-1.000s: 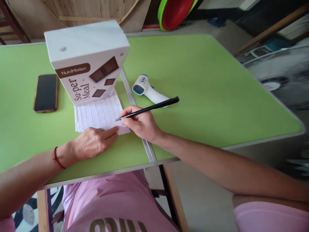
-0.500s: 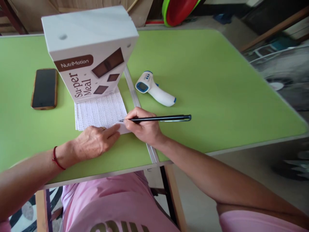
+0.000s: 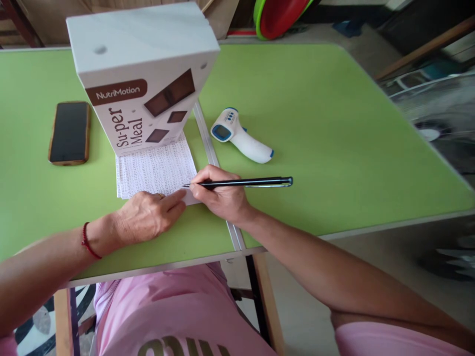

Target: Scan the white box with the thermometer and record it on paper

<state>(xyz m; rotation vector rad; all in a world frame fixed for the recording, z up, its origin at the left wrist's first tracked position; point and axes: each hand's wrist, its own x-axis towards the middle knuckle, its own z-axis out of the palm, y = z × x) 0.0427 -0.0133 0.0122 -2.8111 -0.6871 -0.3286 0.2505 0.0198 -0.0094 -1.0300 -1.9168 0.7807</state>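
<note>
In my right hand (image 3: 222,195) is a black pen (image 3: 256,182) with a metal clip. The fingers pinch it near the tip, and the tip meets the lower right part of a sheet of paper (image 3: 159,170) densely covered in handwriting. My left hand (image 3: 146,217) rests across the paper's lower edge, index finger stretched toward the pen tip and holding nothing; its thumb is hidden. On the back of the sheet stands a tall white box (image 3: 111,113) marked "NutriMotion Su-per Meal", covering part of the writing.
Right of the box lies a white and blue infrared thermometer (image 3: 241,136). A smartphone (image 3: 69,132) in a brown case lies at the left. All rest on a green folding table (image 3: 334,133) with a metal seam. Red and green basins (image 3: 278,20) are behind it.
The camera view has shifted slightly, so the box and thermometer appear a little further right. Both hands keep nearly the same pose, and the pen stays at the same part of the paper.
</note>
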